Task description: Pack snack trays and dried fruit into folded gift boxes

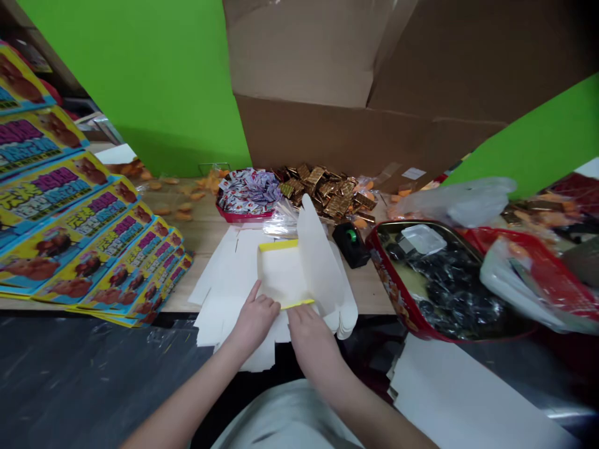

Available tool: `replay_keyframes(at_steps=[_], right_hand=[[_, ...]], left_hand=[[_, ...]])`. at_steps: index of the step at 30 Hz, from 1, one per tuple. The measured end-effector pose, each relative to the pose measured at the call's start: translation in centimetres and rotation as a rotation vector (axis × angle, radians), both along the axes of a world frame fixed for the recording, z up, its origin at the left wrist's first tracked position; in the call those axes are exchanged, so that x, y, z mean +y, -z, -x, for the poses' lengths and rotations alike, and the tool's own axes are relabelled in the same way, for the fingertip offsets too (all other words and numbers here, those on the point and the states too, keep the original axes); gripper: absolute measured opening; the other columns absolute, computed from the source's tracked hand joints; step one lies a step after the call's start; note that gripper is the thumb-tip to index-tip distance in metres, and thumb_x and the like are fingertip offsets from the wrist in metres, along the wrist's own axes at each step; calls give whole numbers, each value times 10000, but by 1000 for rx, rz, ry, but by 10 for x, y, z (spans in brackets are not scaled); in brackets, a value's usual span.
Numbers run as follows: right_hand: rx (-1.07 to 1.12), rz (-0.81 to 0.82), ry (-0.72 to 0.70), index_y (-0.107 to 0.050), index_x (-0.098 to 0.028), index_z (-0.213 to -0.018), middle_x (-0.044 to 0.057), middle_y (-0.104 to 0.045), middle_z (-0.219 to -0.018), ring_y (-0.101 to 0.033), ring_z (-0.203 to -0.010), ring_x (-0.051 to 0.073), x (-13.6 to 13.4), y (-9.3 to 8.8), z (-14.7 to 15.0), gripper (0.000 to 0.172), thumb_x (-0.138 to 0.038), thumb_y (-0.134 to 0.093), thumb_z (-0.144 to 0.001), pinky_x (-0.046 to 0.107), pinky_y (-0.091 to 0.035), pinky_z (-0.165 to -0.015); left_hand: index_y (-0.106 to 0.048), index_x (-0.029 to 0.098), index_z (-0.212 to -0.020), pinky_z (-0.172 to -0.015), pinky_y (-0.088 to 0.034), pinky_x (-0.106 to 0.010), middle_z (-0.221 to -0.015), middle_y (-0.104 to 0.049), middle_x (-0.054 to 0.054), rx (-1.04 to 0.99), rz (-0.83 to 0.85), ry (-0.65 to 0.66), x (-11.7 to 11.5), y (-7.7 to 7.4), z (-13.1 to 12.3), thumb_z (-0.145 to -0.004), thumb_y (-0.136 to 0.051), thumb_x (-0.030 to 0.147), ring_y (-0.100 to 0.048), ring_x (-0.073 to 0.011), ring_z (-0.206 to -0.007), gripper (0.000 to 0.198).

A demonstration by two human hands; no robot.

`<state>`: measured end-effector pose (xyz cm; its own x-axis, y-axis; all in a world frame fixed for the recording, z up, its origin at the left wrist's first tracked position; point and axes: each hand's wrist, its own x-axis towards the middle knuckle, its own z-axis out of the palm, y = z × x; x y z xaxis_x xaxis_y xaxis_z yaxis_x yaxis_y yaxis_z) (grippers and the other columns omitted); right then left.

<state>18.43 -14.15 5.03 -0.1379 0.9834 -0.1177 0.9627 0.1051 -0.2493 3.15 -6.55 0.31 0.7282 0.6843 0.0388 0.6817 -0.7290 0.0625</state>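
The half-folded carton (pixel 283 277) is lying open-side up on 1 stack of flat blanks (pixel 224 268) at the table's (pixel 201 232) near edge, its long flap pointing up and away. The right hand (pixel 309 330) is pinching the carton's yellow near rim. The left hand (pixel 255 319) is curling beside it, index finger out; its grip is unclear.

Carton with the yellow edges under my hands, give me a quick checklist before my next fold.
1. Left hand on the near edge of the carton: ok.
2. Right hand on the same edge: ok.
3. Side flap standing up on the right: ok.
4. Carton resting on the stack of flat blanks: ok.
5. Tape dispenser beside it, to the right: ok.
6. Near edge tucked in: cannot tell, hands cover it.
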Motion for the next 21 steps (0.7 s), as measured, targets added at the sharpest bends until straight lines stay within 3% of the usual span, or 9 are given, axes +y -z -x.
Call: replay_keyframes(at_steps=[3,6,11,14,16,19,21], right_hand=[[-190,124,20,-627,-74,-987,193,-648,-958,-612,-944,285,38,11,13,253,-46,-398,-883,401,-432,-809],[-205,147,-91,-644,-88,-939,177,-668,-913,-631,-901,272,60,17,4,218,-44,-446,-859,384,-431,-788],[-203,109,-340,-638,-170,-890,82,-681,-858,-642,-816,220,59,15,-18,177,-72,-500,-841,373,-435,-812],[-223,35,-487,-620,-160,-864,61,-676,-780,-644,-748,201,50,21,-23,138,-74,-516,-835,378,-454,-833],[-195,-150,-529,-620,-142,-939,83,-688,-845,-646,-852,206,36,22,-30,149,-89,-510,-853,391,-441,-913],[1,-634,-579,-561,-212,-1161,72,-672,-1044,-605,-1021,192,10,8,-63,293,-143,-497,-883,383,-441,-961],[184,-974,-413,-516,-294,-1203,33,-659,-1039,-608,-984,180,9,-7,-98,351,-162,-509,-878,374,-481,-897]], left_hand=[[-679,155,-769,-1147,-175,-455,-730,-660,-57,123,173,-25,13,-11,-10,-868,-449,114,-641,-186,-754,254],[-700,153,-766,-1110,-226,-492,-737,-682,-81,146,235,-23,23,-19,-14,-833,-518,160,-659,-218,-768,193],[-695,153,-790,-960,-390,-447,-776,-697,-111,138,306,22,13,-31,-15,-866,-453,176,-668,-246,-808,254],[-688,130,-830,-885,-424,-436,-820,-694,-141,142,375,-45,0,-32,-20,-871,-383,141,-668,-267,-828,307],[-688,120,-864,-804,-455,-423,-844,-696,-153,161,428,-92,-5,-29,-23,-877,-370,160,-670,-289,-828,321],[-692,140,-900,-741,-477,-388,-888,-702,-135,165,477,-122,-4,-23,-26,-903,-380,257,-671,-294,-849,333],[-697,155,-875,-744,-480,-374,-894,-704,-120,149,549,-177,-2,-22,-29,-913,-385,330,-669,-291,-861,360]])
